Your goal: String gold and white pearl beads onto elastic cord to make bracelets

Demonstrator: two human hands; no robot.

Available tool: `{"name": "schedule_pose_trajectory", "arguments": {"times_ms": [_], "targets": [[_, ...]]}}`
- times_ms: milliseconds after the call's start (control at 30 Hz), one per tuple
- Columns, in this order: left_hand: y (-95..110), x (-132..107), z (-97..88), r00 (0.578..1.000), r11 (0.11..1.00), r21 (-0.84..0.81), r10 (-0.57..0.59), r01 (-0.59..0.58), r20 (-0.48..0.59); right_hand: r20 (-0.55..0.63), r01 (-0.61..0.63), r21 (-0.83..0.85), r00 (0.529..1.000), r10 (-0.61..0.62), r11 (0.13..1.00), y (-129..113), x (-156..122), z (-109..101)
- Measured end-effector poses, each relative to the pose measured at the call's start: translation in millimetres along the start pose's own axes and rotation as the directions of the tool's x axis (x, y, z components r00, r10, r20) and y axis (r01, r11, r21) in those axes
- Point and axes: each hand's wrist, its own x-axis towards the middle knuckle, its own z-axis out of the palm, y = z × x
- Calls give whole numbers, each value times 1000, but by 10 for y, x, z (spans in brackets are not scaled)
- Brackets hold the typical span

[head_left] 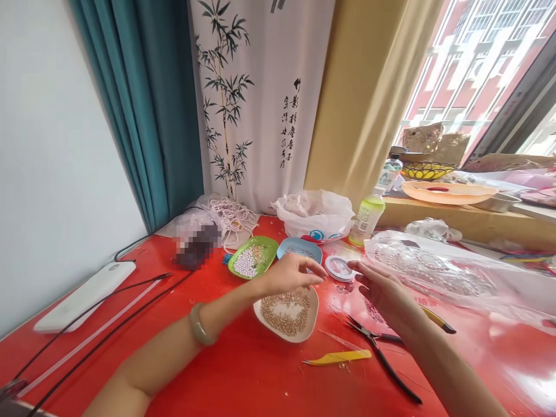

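Note:
My left hand (294,272) hovers above the far edge of a white dish (284,334) of gold-coloured beads (273,315). Its fingers are loosely stretched and apart, and I see nothing in them. My right hand (380,288) is to the right, fingers extended toward a small round clear container (339,268); no held object shows. Whether its fingertips touch the container I cannot tell. Beyond my left hand lie a green dish (268,243) of white and gold beads and a blue dish (299,244). Yellow tweezers (339,357) and black-handled pliers (393,365) lie nearer, below my right hand.
A white plastic bag (317,211) and a green-labelled bottle (367,219) stand at the back. Clear plastic packaging (434,272) lies on the right. Bead strands (234,214) are heaped back left. A white power bank-like box (84,295) and cables lie on the red table (226,370).

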Motion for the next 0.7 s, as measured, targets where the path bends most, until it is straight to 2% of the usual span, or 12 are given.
{"name": "schedule_pose_trajectory", "arguments": {"times_ms": [67, 200, 300, 400, 467, 533, 567, 600, 633, 700], "targets": [[-74, 57, 51, 997, 990, -121, -73, 69, -26, 51, 44, -111, 998, -38, 993, 9, -66, 81], [-162, 65, 161, 987, 946, -282, -153, 161, 52, 163, 133, -287, 983, -88, 949, 50, -143, 186], [-169, 36, 181, 984, 925, -334, -174, 179, 48, 202, 200, -394, 971, -128, 897, 28, -172, 220], [-148, 22, 163, 987, 932, -326, -152, 160, 49, 219, 249, -488, 963, -159, 837, -48, -187, 138], [-136, 22, 148, 989, 934, -326, -146, 148, 33, 199, 261, -597, 964, -175, 759, -89, -193, -39], [-133, 26, 138, 988, 930, -334, -153, 150, 18, 136, 245, -727, 967, -215, 642, -84, -194, -319], [-136, 28, 136, 987, 929, -338, -158, 152, 10, 52, 193, -798, 966, -254, 571, -58, -191, -484], [-141, 30, 135, 987, 928, -340, -161, 152, 3, 24, 161, -869, 958, -286, 468, -15, -184, -653], [-148, 33, 134, 987, 928, -341, -161, 150, -2, 2, 121, -926, 948, -318, 356, 43, -173, -815], [-164, 38, 133, 987, 928, -342, -162, 150, -7, 10, 93, -975, 926, -378, 201, 188, -137, -1081]]}}
